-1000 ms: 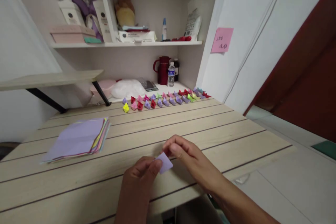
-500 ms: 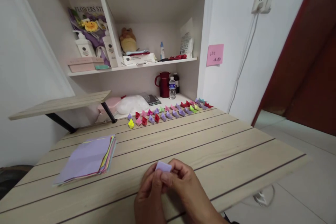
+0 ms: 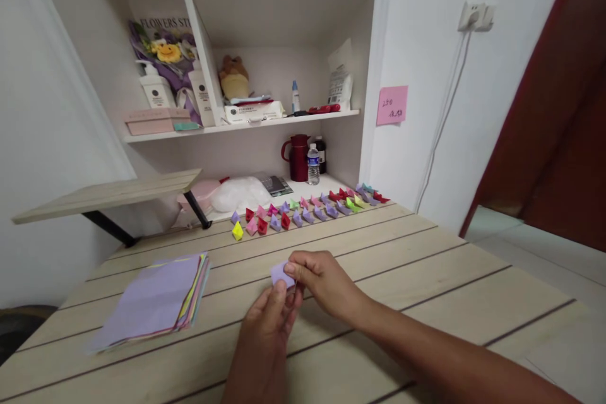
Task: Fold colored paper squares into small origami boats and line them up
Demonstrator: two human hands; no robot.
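Note:
A small folded piece of lilac paper (image 3: 280, 273) is held between both hands above the front middle of the wooden table. My left hand (image 3: 271, 312) pinches its lower edge, thumb on top. From the right, my right hand (image 3: 318, 278) grips the paper's right corner between thumb and fingers. The fingers behind the paper are partly hidden. To the left lies a stack of coloured paper sheets (image 3: 151, 297), lilac on top with yellow, pink and blue edges showing. Rows of small folded paper boats (image 3: 297, 218) in purple, red, pink, green and yellow stand along the table's back edge.
A raised wooden shelf (image 3: 113, 192) on black legs stands at the back left of the table. Behind the boats, a water bottle (image 3: 313, 165) and a dark red jug (image 3: 298, 158) stand in the white shelving. The table's right edge borders a tiled floor (image 3: 563, 341).
Both hands have moved up and away from the table's front edge with the lilac paper. My right hand has shifted its hold to the paper's right corner, and more forearm shows.

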